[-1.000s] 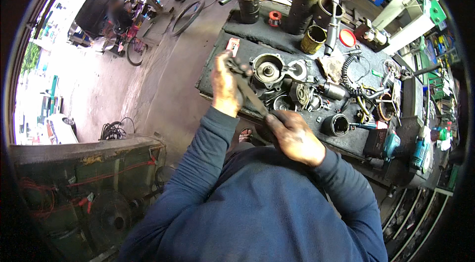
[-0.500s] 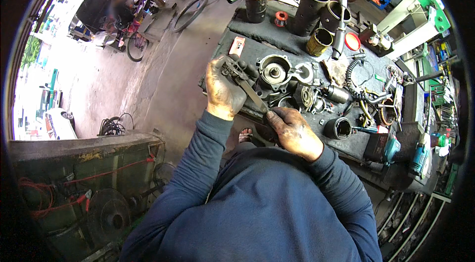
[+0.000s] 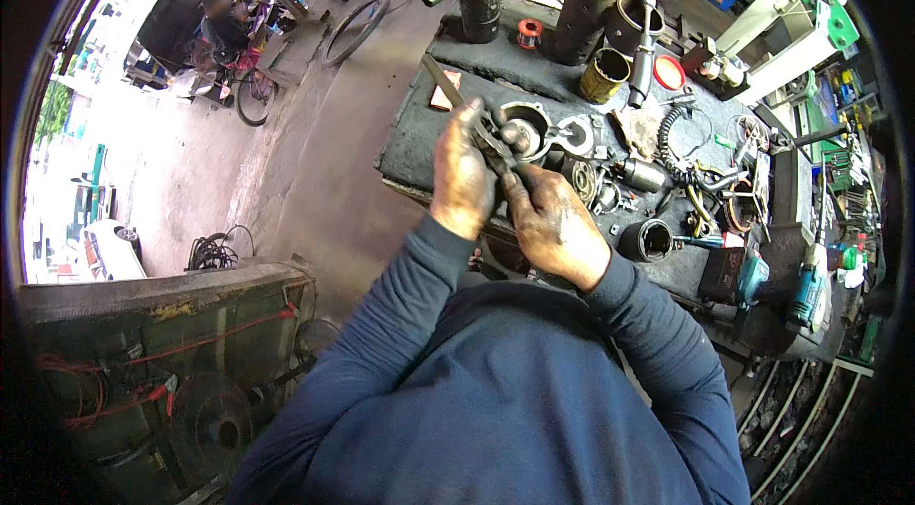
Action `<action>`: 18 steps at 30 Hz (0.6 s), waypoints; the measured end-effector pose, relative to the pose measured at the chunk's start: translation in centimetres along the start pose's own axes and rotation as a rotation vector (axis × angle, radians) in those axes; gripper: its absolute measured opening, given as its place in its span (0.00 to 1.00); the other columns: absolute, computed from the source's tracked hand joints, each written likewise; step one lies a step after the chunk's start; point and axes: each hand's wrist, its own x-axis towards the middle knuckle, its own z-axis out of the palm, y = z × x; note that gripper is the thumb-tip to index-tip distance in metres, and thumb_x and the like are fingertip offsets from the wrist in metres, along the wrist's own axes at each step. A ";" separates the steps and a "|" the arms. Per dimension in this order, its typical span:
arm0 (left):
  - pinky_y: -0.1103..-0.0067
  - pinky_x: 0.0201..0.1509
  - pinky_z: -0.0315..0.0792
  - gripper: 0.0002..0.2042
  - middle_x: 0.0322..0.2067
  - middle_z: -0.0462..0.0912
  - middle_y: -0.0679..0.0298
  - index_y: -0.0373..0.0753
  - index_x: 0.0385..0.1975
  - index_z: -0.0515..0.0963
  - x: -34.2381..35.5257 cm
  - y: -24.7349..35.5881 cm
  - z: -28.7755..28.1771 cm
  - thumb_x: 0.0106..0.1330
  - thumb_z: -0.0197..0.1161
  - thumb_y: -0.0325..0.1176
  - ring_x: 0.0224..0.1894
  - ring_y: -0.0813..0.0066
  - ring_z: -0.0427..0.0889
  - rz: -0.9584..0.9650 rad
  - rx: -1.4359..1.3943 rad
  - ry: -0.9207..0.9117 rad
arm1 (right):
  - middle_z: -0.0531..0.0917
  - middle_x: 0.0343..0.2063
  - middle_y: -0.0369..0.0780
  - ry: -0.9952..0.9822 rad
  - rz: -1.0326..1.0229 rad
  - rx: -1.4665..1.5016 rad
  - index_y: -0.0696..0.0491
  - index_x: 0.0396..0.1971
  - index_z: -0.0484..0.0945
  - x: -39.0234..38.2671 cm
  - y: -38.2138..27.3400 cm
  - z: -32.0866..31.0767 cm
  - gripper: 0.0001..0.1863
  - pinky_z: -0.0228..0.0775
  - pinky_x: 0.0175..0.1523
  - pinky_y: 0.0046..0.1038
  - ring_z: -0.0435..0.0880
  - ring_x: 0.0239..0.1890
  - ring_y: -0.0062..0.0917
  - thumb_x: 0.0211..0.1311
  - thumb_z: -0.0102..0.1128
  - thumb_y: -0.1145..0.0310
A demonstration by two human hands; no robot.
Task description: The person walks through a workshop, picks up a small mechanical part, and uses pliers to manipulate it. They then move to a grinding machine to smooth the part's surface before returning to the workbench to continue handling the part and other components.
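A long flat metal strip that looks like a file (image 3: 442, 82) slants up and left over the workbench's near left corner. My right hand (image 3: 560, 231) is closed at its lower end, with the thumb pressed along it. My left hand (image 3: 461, 179) is closed round a small dark metal part (image 3: 490, 135), its fingers curled over the far side. The strip lies across this part, and my two hands almost touch. Fingers hide most of the part, so its kind is unclear. Just beyond my hands, an open round metal housing (image 3: 525, 127) rests on the bench.
The dark workbench (image 3: 405, 148) carries a yellowish can (image 3: 604, 76), a red spool (image 3: 530, 33), a black ring-shaped part (image 3: 649, 241), a coiled black cable (image 3: 674, 138) and a teal power tool (image 3: 812, 293). A red-and-white box (image 3: 445, 91) lies near the strip. Far left, a person (image 3: 225, 27) sits.
The file-like strip has slid up and left across the part, its far end now sticking out past my left hand. My right hand has come up close to my left, which shifted slightly right.
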 end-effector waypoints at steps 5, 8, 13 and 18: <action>0.73 0.44 0.72 0.15 0.33 0.75 0.62 0.39 0.42 0.76 2.0 2.0 -1.7 0.71 0.57 0.46 0.34 0.71 0.74 -0.027 -0.284 -0.063 | 0.78 0.21 0.53 -0.128 0.267 0.121 0.61 0.34 0.75 -3.9 -1.6 -0.6 0.13 0.69 0.33 0.45 0.78 0.26 0.54 0.73 0.51 0.65; 0.73 0.43 0.72 0.16 0.33 0.76 0.61 0.39 0.43 0.75 1.4 0.1 -1.3 0.71 0.57 0.47 0.34 0.71 0.74 -0.039 -0.193 -0.097 | 0.78 0.26 0.59 0.026 -0.042 -0.049 0.63 0.36 0.75 -0.4 0.0 0.8 0.14 0.70 0.36 0.46 0.80 0.31 0.55 0.74 0.50 0.66; 0.73 0.43 0.71 0.15 0.32 0.76 0.62 0.40 0.40 0.77 2.7 1.9 -1.8 0.71 0.58 0.46 0.33 0.71 0.74 -0.005 -0.256 -0.065 | 0.78 0.24 0.57 -0.124 0.294 0.032 0.62 0.34 0.76 -3.0 -1.7 -0.1 0.13 0.69 0.35 0.46 0.79 0.29 0.54 0.74 0.50 0.67; 0.72 0.43 0.71 0.14 0.31 0.76 0.62 0.40 0.40 0.77 3.3 2.5 -2.3 0.72 0.57 0.46 0.32 0.71 0.74 0.067 -0.213 -0.060 | 0.77 0.25 0.60 -0.128 0.189 -0.027 0.63 0.36 0.74 -2.9 -1.0 0.7 0.10 0.71 0.34 0.51 0.79 0.29 0.59 0.72 0.48 0.70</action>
